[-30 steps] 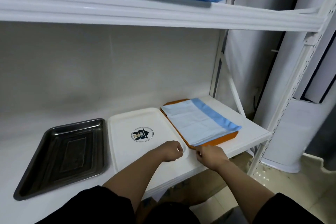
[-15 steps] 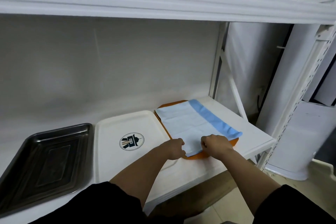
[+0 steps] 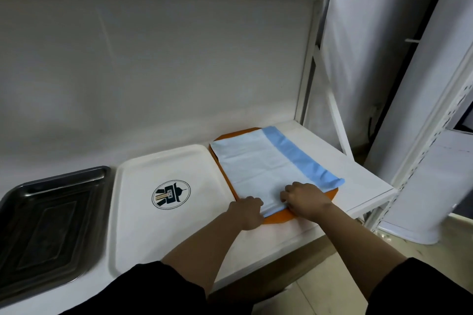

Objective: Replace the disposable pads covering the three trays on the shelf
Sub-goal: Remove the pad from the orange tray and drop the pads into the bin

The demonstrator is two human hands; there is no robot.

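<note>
Two hands were down at the near edge of the pad (image 3: pixel 258 169). The left hand (image 3: pixel 247 212) had its fingers curled over the pad's near left corner, gripping it; the right hand (image 3: pixel 304 199), just beside it, had its knuckles bent and fingers tucked onto the same near edge, pinching the sheet. That pad, pale with a blue strip along its right side, lay spread over the orange tray (image 3: pixel 277 218), whose rim peeked out at the front and back. Touching that tray on the left sat the white tray (image 3: pixel 133 212), bare, with a round emblem (image 3: pixel 171 194) in its middle. Further left sat the dark metal tray (image 3: pixel 51 217), also uncovered. All three rested on the white shelf (image 3: pixel 363 181).
</note>
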